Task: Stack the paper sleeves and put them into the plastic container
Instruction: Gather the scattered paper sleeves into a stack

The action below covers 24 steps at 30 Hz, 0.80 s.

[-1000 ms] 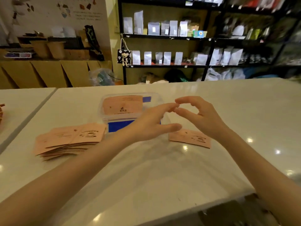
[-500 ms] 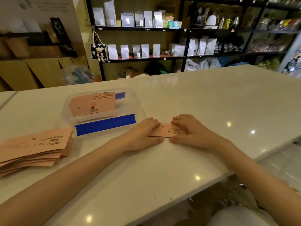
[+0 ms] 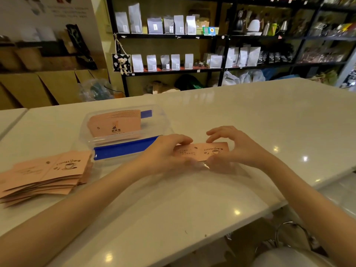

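A single pink paper sleeve (image 3: 202, 152) with a coffee-cup print is held just above the white counter between both hands. My left hand (image 3: 165, 153) grips its left end and my right hand (image 3: 237, 149) pinches its right end. Behind and to the left stands the clear plastic container (image 3: 163, 120) with blue clips, and a stack of pink sleeves (image 3: 115, 123) stands inside it. A loose fanned pile of pink sleeves (image 3: 48, 174) lies on the counter at the left.
The white counter (image 3: 250, 112) ends in a front edge at lower right, with a stool (image 3: 292, 237) below it. A second counter (image 3: 9, 118) adjoins at far left. Shelves of bags (image 3: 173, 62) fill the background.
Both hands came down onto the lone sleeve on the counter, then lifted it by its ends. The camera view shifted to the right.
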{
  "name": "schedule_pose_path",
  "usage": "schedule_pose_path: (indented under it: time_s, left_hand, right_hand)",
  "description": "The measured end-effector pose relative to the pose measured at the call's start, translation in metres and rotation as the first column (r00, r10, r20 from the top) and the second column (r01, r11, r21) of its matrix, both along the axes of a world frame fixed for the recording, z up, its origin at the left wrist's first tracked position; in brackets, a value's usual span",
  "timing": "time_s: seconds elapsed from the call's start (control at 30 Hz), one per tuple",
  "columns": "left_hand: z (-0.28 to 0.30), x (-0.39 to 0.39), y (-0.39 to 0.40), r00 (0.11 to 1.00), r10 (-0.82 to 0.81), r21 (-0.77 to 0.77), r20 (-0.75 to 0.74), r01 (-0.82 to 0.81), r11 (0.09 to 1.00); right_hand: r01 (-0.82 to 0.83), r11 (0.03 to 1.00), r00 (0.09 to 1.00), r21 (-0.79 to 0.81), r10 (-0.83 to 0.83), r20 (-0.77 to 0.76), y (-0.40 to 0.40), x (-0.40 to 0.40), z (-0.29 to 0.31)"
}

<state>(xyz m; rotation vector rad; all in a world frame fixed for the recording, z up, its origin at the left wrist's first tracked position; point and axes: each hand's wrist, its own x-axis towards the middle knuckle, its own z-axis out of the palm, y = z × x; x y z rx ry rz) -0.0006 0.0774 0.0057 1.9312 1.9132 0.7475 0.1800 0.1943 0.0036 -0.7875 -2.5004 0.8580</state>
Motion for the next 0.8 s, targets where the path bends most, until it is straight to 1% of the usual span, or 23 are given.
schedule_pose_path:
  time_s: [0.1,0.23,0.3,0.37,0.57,0.7,0.8]
  left_hand:
    - [0.014,-0.003,-0.013,0.998,0.048,0.085,0.046,-0.051,0.995]
    - [0.037,-0.017,-0.040,0.989,0.117,0.182,0.094,-0.133,0.974]
    - [0.047,-0.029,-0.055,0.984,0.158,0.241,0.087,-0.175,0.955]
    - [0.054,-0.042,-0.071,0.975,0.206,0.262,0.081,-0.220,0.940]
    - [0.068,-0.079,-0.121,0.920,0.388,0.225,0.059,-0.391,0.893]
    - [0.067,-0.103,-0.152,0.879,0.474,0.156,0.053,-0.476,0.865]
    - [0.064,-0.116,-0.172,0.849,0.521,0.087,0.094,-0.528,0.845]
  right_hand:
    - [-0.044,0.999,0.999,0.015,0.044,-0.005,-0.008,-0.008,0.020]
    - [-0.102,0.993,0.993,0.051,0.105,-0.060,-0.023,-0.031,0.044]
    - [-0.130,0.988,0.987,0.085,0.137,-0.081,-0.030,-0.048,0.051]
    - [-0.165,0.981,0.979,0.101,0.176,-0.102,-0.040,-0.068,0.055]
    - [-0.293,0.948,0.937,0.123,0.310,-0.158,-0.075,-0.131,0.056]
    - [-0.378,0.912,0.903,0.161,0.401,-0.152,-0.096,-0.168,0.054]
    - [-0.425,0.882,0.885,0.203,0.452,-0.109,-0.110,-0.190,0.051]
